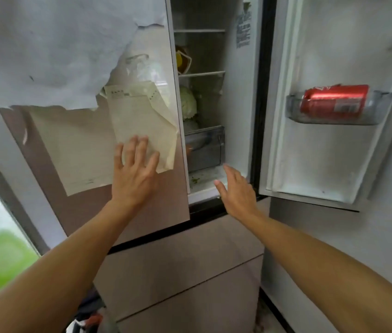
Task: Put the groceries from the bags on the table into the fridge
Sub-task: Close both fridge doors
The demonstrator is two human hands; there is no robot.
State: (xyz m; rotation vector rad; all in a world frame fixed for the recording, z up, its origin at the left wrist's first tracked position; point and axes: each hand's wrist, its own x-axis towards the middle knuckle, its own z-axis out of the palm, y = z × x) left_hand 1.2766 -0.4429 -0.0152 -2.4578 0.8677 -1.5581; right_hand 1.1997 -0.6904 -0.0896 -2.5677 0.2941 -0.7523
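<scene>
Head view: one open fridge [238,104] holds one red can [334,102] at 2 o'clock, one cabbage [187,102] at 12. Left hand [133,171] presses spread fingers on the paper [139,126] on the closed door [171,200]; right hand [235,188], fingers together, hovers empty.

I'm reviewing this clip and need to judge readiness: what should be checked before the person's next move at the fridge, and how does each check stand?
1. Right door open: ok; it stands wide open.
2. Left door open: not ok; it is shut or nearly so, with the left hand flat on the paper stuck to it.
3. Hands free: ok; the right hand is open and empty, near the fridge's bottom sill.
4. Grocery ready to store: not ok; neither hand holds one.
5. Shelf room: cannot tell; a cabbage shows, and the rest is hidden behind the left door.
6. Door bin: ok; the red can lies on its side inside it.
</scene>
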